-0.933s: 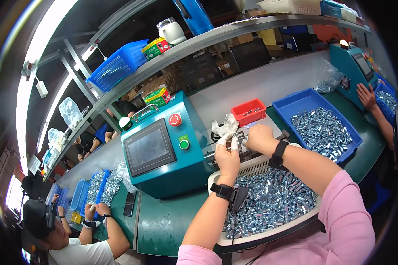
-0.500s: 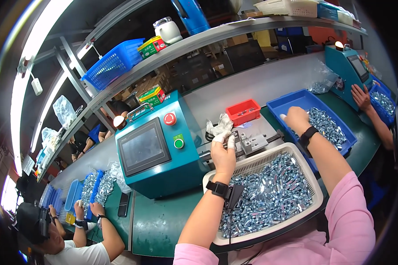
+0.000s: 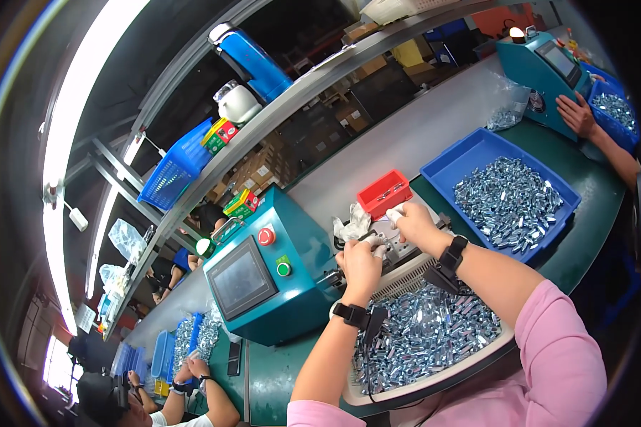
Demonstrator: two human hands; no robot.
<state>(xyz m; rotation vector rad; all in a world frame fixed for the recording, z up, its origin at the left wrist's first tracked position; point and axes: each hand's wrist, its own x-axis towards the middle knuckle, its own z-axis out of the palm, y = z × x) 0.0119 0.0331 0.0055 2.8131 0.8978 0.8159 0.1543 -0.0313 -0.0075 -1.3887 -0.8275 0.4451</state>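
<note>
My left hand (image 3: 361,265) is at the metal fixture (image 3: 402,250) beside the teal machine (image 3: 260,267), its fingers bent and drawn together. My right hand (image 3: 416,228) reaches over the same fixture from the right, fingers pinched, close to the left one. White covers sit on some fingertips of both hands. Whatever lies between the fingers is too small or hidden to name. Below my wrists stands a cream basket (image 3: 507,334) full of small shiny metal cylindrical parts (image 3: 427,334). To the right, a blue tray (image 3: 441,173) holds many similar parts (image 3: 509,203).
A red bin (image 3: 384,193) and white gloves (image 3: 352,224) lie behind the fixture. A shelf (image 3: 320,78) crosses above. At the right, a co-worker's hand (image 3: 575,116) touches another teal machine (image 3: 538,82). Other people work at the lower left, near a phone (image 3: 233,359).
My right hand has moved left from above the blue tray to the fixture, beside my left hand. The whole view has tilted. The lamp on the near machine now looks green.
</note>
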